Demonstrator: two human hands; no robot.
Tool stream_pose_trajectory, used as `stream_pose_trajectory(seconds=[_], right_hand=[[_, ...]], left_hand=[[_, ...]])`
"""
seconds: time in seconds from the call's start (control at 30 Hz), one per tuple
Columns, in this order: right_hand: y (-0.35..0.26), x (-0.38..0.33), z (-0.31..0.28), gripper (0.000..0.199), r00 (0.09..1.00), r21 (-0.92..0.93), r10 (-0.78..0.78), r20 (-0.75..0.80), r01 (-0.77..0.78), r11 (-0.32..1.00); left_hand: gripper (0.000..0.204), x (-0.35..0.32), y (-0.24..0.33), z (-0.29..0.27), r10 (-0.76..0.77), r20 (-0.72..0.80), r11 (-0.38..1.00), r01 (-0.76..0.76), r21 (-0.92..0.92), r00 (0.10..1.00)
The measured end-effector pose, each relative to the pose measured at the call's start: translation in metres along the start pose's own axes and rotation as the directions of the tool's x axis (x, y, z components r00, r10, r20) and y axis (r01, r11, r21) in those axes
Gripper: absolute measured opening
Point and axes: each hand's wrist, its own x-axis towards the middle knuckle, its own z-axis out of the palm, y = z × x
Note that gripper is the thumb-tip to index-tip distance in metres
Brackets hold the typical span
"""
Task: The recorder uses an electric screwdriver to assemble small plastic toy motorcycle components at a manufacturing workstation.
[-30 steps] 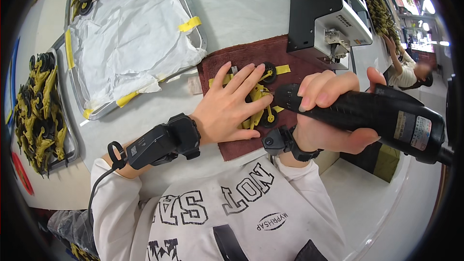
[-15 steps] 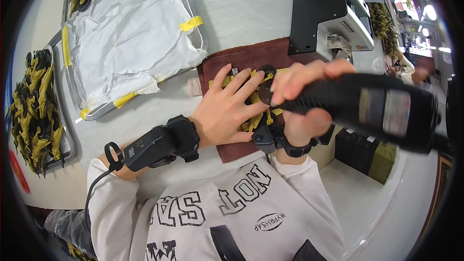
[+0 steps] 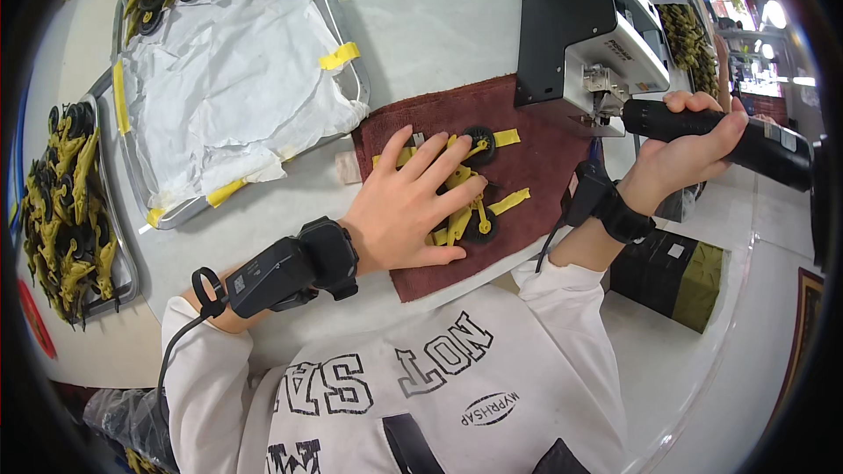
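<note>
My left hand (image 3: 413,206) lies flat with fingers spread on a yellow toy frame with black wheels (image 3: 470,193), pressing it onto a dark red cloth (image 3: 527,158). My right hand (image 3: 689,144) is closed around a black electric screwdriver (image 3: 729,131), held up at the right, its tip pointing left toward a small metal fixture on a black box machine (image 3: 575,21). The tool is well clear of the toy. Both wrists wear black strapped devices.
A metal tray (image 3: 347,61) lined with crumpled white paper and yellow tape sits at the upper left. Another tray (image 3: 123,272) at the far left holds several yellow toy parts with black wheels. A dark box (image 3: 672,272) stands under the table edge at the right.
My right hand has lifted the screwdriver off the toy and swung it right and up toward the black machine. My left hand has stayed on the toy.
</note>
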Motion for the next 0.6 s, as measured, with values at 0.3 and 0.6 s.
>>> stream_pose_trajectory(seconds=[0.3,0.6], right_hand=[[-0.040,-0.077,-0.025,0.057,0.888,0.348,0.091,0.451,-0.269,0.898],[-0.037,-0.108,-0.007,0.091,0.836,0.542,-0.125,0.535,-0.226,0.809]], left_hand=[[0.069,-0.002,-0.002,0.002,0.000,0.033,1.000,-0.001,0.014,0.999],[0.069,-0.002,0.000,0.001,-0.016,0.019,1.000,0.016,-0.021,1.000]])
